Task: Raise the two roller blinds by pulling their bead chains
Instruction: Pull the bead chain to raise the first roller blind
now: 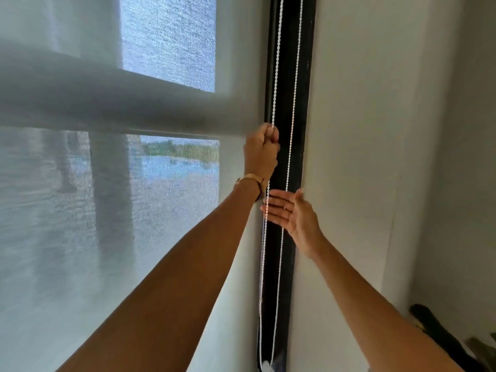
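Note:
A sheer grey roller blind (107,210) covers the window on the left. Its white bead chain (276,63) hangs as a loop in front of the black frame strip (303,103), with a second strand (294,108) to the right. My left hand (260,151) is raised and fisted around the left strand at mid height. Just below it, my right hand (290,213) is flat and spread, palm up, fingers pointing left across both strands, gripping nothing. The chain's lower loop (265,366) hangs near the bottom edge.
A white wall (375,157) runs along the right of the frame strip and turns a corner further right. A dark object with green leaves (442,336) sits low at the bottom right. Window bars show dimly through the fabric.

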Motion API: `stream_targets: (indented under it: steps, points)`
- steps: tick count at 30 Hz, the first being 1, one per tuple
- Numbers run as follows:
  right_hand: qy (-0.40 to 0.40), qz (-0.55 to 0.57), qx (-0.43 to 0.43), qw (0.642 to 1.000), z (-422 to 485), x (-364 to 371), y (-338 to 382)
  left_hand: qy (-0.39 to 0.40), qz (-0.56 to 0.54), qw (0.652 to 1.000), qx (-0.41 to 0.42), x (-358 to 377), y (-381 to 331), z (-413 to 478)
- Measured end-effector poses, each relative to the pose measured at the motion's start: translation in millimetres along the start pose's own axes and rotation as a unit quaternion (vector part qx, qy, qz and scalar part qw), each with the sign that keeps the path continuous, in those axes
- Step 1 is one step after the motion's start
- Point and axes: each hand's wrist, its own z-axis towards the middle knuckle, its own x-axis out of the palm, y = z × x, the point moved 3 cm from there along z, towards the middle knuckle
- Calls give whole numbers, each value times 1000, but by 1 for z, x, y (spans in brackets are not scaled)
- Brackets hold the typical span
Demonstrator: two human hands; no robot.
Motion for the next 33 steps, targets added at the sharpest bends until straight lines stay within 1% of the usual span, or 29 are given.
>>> stream_targets:
  steps: [4,7,11,13,15,17,19,21,23,25,28,31,33]
  points:
    - [16,-56,-64,996,26,1,45,8,49,999,-10,-3,38,-41]
    - [6,-80,-82,993,43,4,72,17,62,997,-37,-2,66,-73]
    - [0,-47,-97,994,57,19,106,54,59,993,-87,5,96,-118]
    - [-19,-11,-112,993,59,28,124,61,69,991,-102,3,107,-135]
    - [-72,-24,-136,988,59,34,132,65,86,988,-110,-1,113,-146]
    - [-123,-70,-171,975,53,35,126,76,86,986,-119,-5,119,-153]
    - [-164,-83,-199,963,47,33,118,98,77,984,-125,-5,120,-159]
    - [-193,-91,-209,954,43,33,112,131,68,980,-137,-5,123,-169]
    - [-204,-115,-219,947,38,39,106,172,48,972,-155,-7,126,-177]
    - [-202,-126,-218,946,31,47,95,196,49,964,-170,-13,130,-176]
    - [-190,-104,-215,952,20,49,76,187,40,963,-192,-24,129,-157]
    - [-200,-109,-202,952,11,38,61,150,1,970,-192,-31,113,-123]
    - [-216,-119,-188,951,4,29,50,126,-26,976,-177,-34,94,-96]
